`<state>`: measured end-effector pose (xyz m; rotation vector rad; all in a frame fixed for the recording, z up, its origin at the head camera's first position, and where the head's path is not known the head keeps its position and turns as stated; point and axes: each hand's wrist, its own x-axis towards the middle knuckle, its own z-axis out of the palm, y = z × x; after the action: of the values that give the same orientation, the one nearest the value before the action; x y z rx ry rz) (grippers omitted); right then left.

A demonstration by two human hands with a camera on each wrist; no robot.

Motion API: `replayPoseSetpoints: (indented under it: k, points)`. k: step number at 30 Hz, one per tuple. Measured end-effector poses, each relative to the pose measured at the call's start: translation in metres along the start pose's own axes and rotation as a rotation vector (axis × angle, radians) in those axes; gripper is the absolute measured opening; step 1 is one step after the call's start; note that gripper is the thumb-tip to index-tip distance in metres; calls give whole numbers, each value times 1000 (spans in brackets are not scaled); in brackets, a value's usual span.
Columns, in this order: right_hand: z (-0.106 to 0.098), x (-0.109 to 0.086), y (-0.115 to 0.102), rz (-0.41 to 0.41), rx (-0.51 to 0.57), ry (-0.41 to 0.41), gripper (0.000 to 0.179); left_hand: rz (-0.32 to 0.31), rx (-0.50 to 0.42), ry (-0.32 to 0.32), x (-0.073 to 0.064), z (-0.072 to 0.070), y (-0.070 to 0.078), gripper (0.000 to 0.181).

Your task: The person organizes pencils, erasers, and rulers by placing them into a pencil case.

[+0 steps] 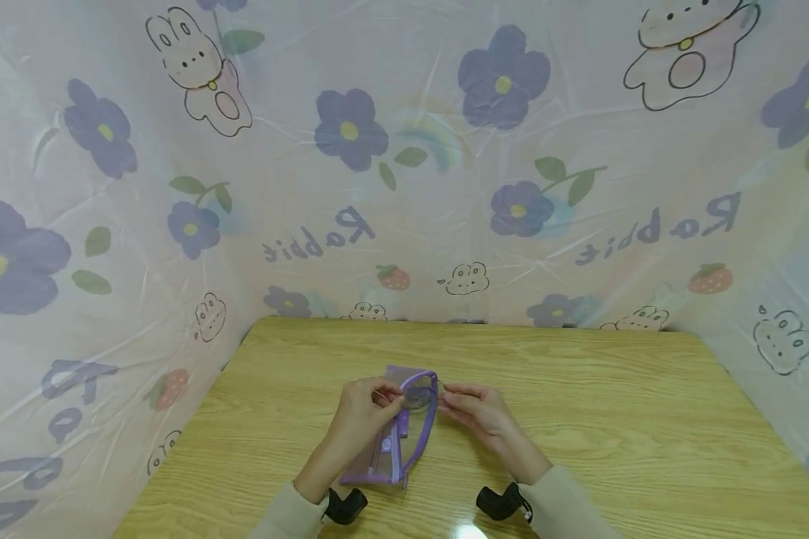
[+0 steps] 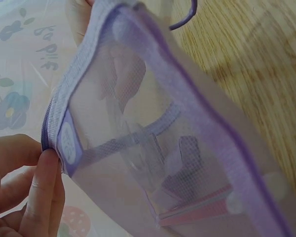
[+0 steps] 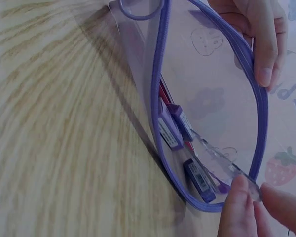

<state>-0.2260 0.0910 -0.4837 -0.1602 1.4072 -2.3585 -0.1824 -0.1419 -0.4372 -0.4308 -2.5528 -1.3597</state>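
A see-through mesh pencil case [image 1: 371, 463] with purple zip edging lies on the table, its mouth spread wide. My left hand [image 1: 362, 408] pinches the zip edge [image 3: 260, 113] between thumb and fingers, beside a purple label [image 2: 70, 140]. Between thumb and fingertips, my right hand [image 1: 482, 418] holds a clear flat plastic piece [image 3: 219, 158] at the mouth. Most of that piece lies inside the case; its exact kind I cannot tell. Purple-and-white blocks like sleeved erasers [image 3: 170, 129] sit inside, along with a red strip [image 2: 202, 211] seen through the mesh.
The wood-grain table [image 1: 620, 427] extends around the case on both sides. A printed sheet [image 1: 438, 172] with flowers and rabbits hangs behind and at the sides. A black wrist device [image 1: 347, 505] is strapped on each forearm.
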Motion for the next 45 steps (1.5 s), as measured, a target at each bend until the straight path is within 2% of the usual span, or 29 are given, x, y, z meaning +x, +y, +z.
replayPoseSetpoints:
  k: [9,17,26,37,45]
  points:
    - [10,0,8,-19,-53,26,43,7,4,2,0,2,0,5]
    - [18,2,9,-13,-210,-4,41,-20,6,-13,0,0,-3,5]
    - [27,2,15,-24,-340,-13,35,-32,9,-21,-1,0,-1,5]
    - [32,2,19,-42,-406,-107,25,-29,13,-25,-3,1,1,5]
    - [27,0,18,-41,-391,-116,27,-26,7,-31,-2,4,0,5]
